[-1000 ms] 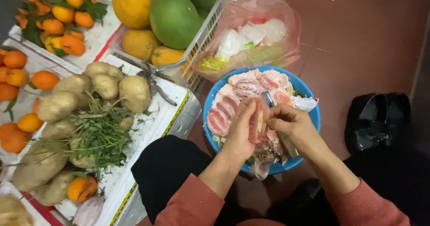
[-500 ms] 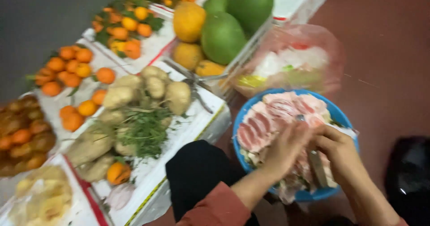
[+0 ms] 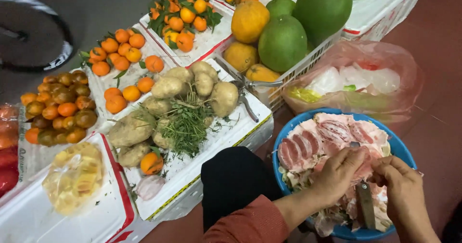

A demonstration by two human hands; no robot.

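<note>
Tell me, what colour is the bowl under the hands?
The bowl is bright blue, seen best along its rim in the head view, below the left hand and right hand.

Street-side fruit/veg stall, prob. market: white foam boxes (image 3: 202, 175) as display tops w/ tangerines (image 3: 120, 48), potatoes (image 3: 166, 86), herbs (image 3: 185, 125); pomelos (image 3: 284, 41) in plastic basket (image 3: 288, 86); bike wheel (image 3: 33, 31) on pavement.

Rust-red long sleeve (image 3: 250, 223) at seven o'clock, cuff pushed up the forearm; black trousers (image 3: 236, 180); bare hands
</note>
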